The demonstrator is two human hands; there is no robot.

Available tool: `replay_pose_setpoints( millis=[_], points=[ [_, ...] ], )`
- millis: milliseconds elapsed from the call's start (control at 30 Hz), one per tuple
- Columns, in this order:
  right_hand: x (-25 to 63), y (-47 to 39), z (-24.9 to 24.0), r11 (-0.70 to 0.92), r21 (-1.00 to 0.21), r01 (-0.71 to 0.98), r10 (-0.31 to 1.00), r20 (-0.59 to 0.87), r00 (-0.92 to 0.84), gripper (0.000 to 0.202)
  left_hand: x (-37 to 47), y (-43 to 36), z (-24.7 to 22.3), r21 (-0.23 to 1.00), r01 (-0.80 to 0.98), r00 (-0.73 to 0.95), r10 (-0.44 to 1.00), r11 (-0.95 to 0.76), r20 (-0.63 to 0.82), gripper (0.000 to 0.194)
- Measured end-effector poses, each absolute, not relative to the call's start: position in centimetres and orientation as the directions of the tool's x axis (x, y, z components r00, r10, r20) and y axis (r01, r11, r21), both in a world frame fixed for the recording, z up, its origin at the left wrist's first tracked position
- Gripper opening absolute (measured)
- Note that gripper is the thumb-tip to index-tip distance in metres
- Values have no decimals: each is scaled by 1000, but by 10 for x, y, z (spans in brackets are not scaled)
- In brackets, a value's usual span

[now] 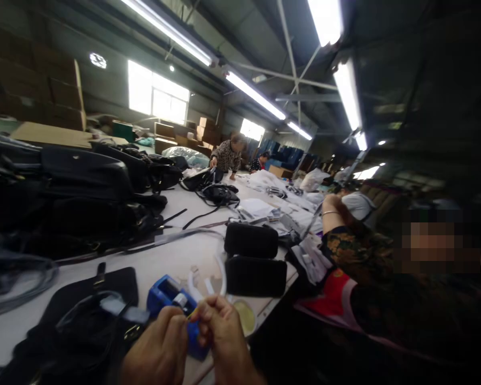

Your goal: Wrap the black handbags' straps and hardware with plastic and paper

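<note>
My left hand (160, 342) and my right hand (220, 329) are close together at the bottom of the view, fingers closed in a pinch. Between their fingertips runs a thin yellow strip (191, 314), too small to name more exactly. Just behind them sits a blue tape dispenser (158, 291), partly covered by my hands. A pale yellow disc, perhaps a tape roll (245, 316), lies beside my right hand. Left of my left hand is a black bag (116, 283) with a strap and gold-coloured hardware.
Two black oblong cases (250, 240) lie past the dispenser, near white curved strips (220, 272). Black bags (84, 171) are piled on the left of the long table (176, 254). A co-worker in a floral top (356, 251) sits close at right; another person (226, 155) stands farther back.
</note>
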State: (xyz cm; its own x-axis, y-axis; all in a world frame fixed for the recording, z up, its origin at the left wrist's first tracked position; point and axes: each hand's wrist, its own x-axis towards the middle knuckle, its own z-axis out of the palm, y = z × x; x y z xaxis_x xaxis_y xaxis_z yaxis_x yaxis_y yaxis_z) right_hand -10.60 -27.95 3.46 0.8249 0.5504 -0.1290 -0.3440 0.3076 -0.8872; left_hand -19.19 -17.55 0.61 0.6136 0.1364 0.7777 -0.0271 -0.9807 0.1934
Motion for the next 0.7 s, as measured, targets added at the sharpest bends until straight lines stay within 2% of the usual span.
replay_pose_setpoints(
  millis=[67,167,267,333,433,500,600,700],
  points=[
    [-106,-283,36,291,-909,-298,521,-111,847,36,-195,-180,16,281,21,649,227,-959,726,25],
    [-103,-285,29,258,-911,-323,514,-153,844,38,-197,-184,23,562,-20,670,406,-827,621,20],
    [-97,-290,20,321,-835,-446,567,-208,797,38,-195,-189,26,871,-101,753,535,-481,383,15],
    [-91,-298,16,386,-735,-557,648,-214,731,33,-191,-195,29,981,-120,816,548,-150,183,17],
    [-85,-317,9,471,-559,-683,725,-196,660,22,-180,-207,34,943,-116,859,508,311,-62,21],
    [-84,-331,5,524,-477,-706,723,-191,664,21,-168,-216,36,858,-114,864,477,501,-164,23],
    [-84,-352,6,604,-435,-668,668,-180,722,28,-151,-234,36,761,-73,868,417,645,-270,27],
    [-84,-376,15,693,-384,-611,597,-170,784,37,-141,-259,34,718,74,821,367,692,-438,30]
  ],
)
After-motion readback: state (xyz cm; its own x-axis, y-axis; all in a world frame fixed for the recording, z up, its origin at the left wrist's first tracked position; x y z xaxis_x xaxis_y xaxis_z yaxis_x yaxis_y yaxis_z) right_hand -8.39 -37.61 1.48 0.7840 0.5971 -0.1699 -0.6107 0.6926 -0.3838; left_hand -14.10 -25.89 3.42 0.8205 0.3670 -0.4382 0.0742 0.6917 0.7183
